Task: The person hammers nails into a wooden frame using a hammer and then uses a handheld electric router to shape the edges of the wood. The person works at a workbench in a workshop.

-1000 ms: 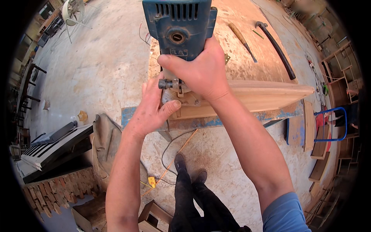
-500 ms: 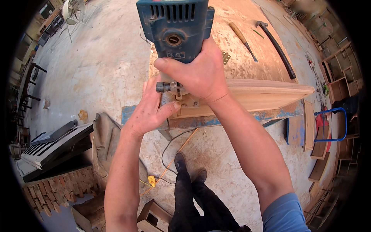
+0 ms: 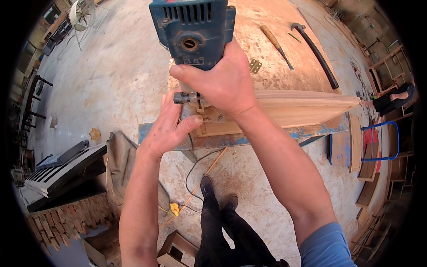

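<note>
My right hand [image 3: 220, 84] is wrapped round the lower body of a blue trim router [image 3: 191, 33], which stands upright at the left end of a wooden panel [image 3: 293, 109]. The panel has a moulded edge and stands along the front of the workbench. Beside the router's base, my left hand [image 3: 169, 122] presses with its thumb on the front of the clear base plate [image 3: 213, 118]. Its other fingers reach behind the base and are partly hidden. The router bit cannot be seen.
On the workbench [image 3: 240, 141] lie a brass hinge [image 3: 255, 66], a chisel [image 3: 276, 46], a pencil [image 3: 293, 37] and a claw hammer [image 3: 316, 55]. Another person [image 3: 393, 99] is at the panel's right end. A black cord [image 3: 189, 173] and yellow connector [image 3: 175, 209] lie by my feet.
The router and both my hands have shifted slightly left along the panel. At the right, the other person has come further into view, with a hand by the panel's end.
</note>
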A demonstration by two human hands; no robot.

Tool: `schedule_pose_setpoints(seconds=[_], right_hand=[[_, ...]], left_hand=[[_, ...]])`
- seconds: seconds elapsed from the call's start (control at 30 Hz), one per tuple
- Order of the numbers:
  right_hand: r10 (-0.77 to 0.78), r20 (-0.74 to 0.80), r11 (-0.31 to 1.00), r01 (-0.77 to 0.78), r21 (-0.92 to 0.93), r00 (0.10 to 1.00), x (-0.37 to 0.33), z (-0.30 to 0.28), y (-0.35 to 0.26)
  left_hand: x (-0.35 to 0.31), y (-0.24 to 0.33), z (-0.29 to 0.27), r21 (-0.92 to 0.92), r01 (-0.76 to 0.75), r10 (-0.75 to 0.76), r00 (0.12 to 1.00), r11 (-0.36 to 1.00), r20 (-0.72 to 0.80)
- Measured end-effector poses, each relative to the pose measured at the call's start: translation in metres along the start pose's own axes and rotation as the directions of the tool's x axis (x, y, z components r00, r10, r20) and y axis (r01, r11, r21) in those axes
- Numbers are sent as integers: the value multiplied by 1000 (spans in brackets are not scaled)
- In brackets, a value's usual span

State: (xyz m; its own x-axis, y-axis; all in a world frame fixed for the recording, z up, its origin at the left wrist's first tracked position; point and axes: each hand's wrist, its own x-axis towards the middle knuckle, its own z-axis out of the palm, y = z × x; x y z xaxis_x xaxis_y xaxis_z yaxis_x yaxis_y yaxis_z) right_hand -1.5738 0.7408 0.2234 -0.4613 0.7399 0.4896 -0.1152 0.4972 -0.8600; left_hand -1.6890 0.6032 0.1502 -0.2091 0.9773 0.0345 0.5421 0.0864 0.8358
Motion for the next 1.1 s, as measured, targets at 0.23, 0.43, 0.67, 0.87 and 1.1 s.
schedule_pose_setpoints(seconds=[0.23, 0.43, 0.67, 0.87, 1.1], right_hand=[[-40, -18, 999, 40, -8, 999, 1, 1, 5], [-76, -27, 996, 75, -45, 997, 1, 0, 6], [-93, -46, 994, 90, -54, 995, 1, 2, 6], [-94, -58, 994, 90, -59, 994, 2, 3, 7], [-111, -63, 992, 107, -71, 992, 4, 3, 9]], left_hand=[[2, 0, 2, -66, -52, 49, 998, 996, -35], [0, 5, 1, -12, 1, -1, 1000, 1000, -30], [-1, 3, 1, -9, -21, 21, 998, 1000, -57], [-1, 4, 2, -27, -29, 26, 996, 999, -85], [1, 4, 3, -29, -30, 27, 994, 999, -106]])
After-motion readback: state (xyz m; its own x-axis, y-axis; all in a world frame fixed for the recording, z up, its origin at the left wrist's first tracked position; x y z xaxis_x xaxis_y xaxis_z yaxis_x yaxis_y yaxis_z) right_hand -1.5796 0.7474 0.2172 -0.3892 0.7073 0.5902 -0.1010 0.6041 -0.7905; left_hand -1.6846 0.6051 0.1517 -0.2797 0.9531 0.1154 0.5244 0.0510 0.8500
